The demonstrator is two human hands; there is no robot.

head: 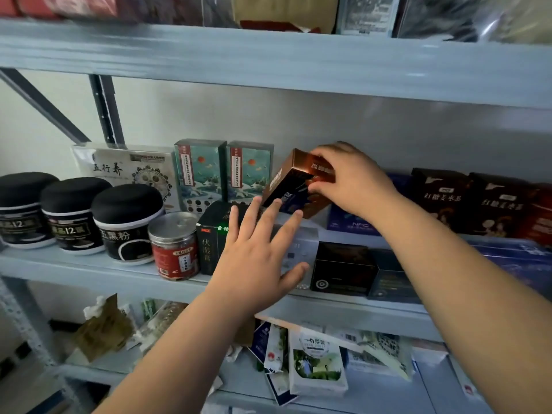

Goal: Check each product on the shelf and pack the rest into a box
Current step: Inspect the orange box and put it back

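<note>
My right hand [352,180] grips a copper-brown product box [291,180] by its top end and holds it tilted above the middle shelf [89,270]. My left hand [260,252] is spread with straight fingers just below it; the fingertips reach the box's lower edge. Under that hand lie a dark green box [213,231] and a pale grey box [301,246], partly hidden. Two teal boxes [224,171] stand behind at the shelf's back.
Three black-lidded jars [71,213] and a red tin-topped jar [174,246] stand on the left. A black box [343,267], dark red tea boxes [472,201] and blue boxes [352,222] fill the right. Loose sachets and packets [316,360] lie on the lower shelf.
</note>
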